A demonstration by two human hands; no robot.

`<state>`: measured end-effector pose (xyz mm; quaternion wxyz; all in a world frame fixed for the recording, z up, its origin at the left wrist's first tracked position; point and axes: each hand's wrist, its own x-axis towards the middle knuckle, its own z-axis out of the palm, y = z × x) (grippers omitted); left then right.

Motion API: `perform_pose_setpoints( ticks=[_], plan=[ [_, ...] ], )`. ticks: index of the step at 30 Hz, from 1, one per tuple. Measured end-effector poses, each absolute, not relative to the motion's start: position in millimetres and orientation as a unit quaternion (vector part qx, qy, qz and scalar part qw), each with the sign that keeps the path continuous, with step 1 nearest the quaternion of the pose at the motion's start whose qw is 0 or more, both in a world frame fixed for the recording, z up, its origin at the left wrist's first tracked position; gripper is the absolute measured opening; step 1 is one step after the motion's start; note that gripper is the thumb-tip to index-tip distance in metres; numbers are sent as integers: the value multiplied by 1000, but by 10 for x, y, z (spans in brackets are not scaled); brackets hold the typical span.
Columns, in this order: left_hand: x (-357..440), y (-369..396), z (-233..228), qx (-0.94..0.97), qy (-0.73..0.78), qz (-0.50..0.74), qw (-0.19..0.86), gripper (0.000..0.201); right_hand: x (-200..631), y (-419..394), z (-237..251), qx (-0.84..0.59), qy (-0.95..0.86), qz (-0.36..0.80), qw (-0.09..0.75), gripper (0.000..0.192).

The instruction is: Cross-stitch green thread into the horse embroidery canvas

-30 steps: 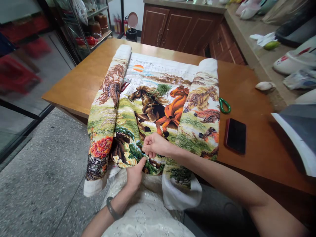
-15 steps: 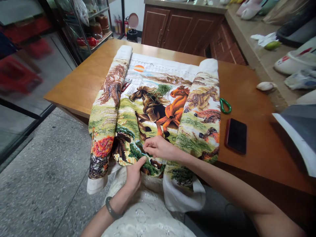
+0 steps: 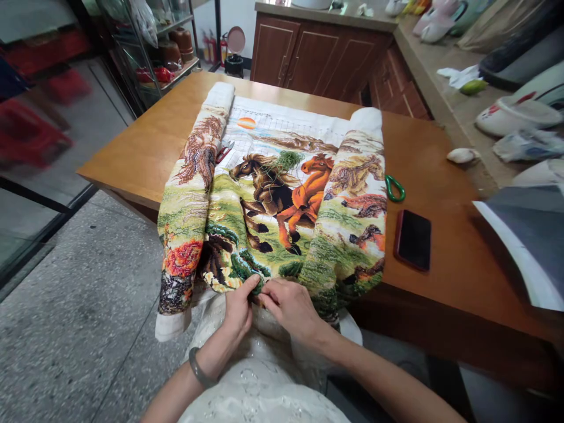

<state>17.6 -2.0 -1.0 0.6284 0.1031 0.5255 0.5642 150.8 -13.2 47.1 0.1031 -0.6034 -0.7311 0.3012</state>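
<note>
Embroidered cloth (image 3: 273,200) with galloping horses, stitched in brown, orange and green, is lying across the wooden worktop (image 3: 440,176) in the middle of the frame, and its near edge is hanging over the worktop's front toward your lap. Both long sides are rolled inward into thick rolls, one at centre left and one at centre right, with white unstitched fabric showing at their ends.

You are bringing both hands together at the cloth's lower edge, at bottom centre of the frame. Your left hand (image 3: 238,308) is pinching the green stitched hem between thumb and fingers, and a dark bangle (image 3: 198,370) is sitting on that wrist. Your right hand (image 3: 288,305) is pressing in just beside it, fingers curled shut on the same hem, fingertips nearly touching the left thumb. Whether a needle is sitting between your fingers is too small to tell.

A loose tuft of green thread (image 3: 288,158) is resting on the cloth above the horses. Small red-handled scissors (image 3: 222,153) are peeking out beside the left roll. To the right of the cloth, a green loop-shaped clip (image 3: 395,188) is lying on the worktop, and below it a black phone in a red case (image 3: 412,239) is lying flat, face up. Brown wooden cabinets (image 3: 317,53) are standing at the upper centre, and a speckled grey floor (image 3: 74,329) is filling the lower left.
</note>
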Motion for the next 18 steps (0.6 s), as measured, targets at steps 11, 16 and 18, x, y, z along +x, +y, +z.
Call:
perform_pose_setpoints(
  ticks=[11,16,18],
  plan=[
    [214,-4,37,57,508,576,638,48,2067,487,799,-451,-839,10,305,25],
    [227,-3,3,52,503,542,671,24,1877,494,477,-222,-948,-40,225,35],
    [220,-9,-35,56,507,533,675,21,1787,490,404,-207,-953,-35,220,39]
  ],
)
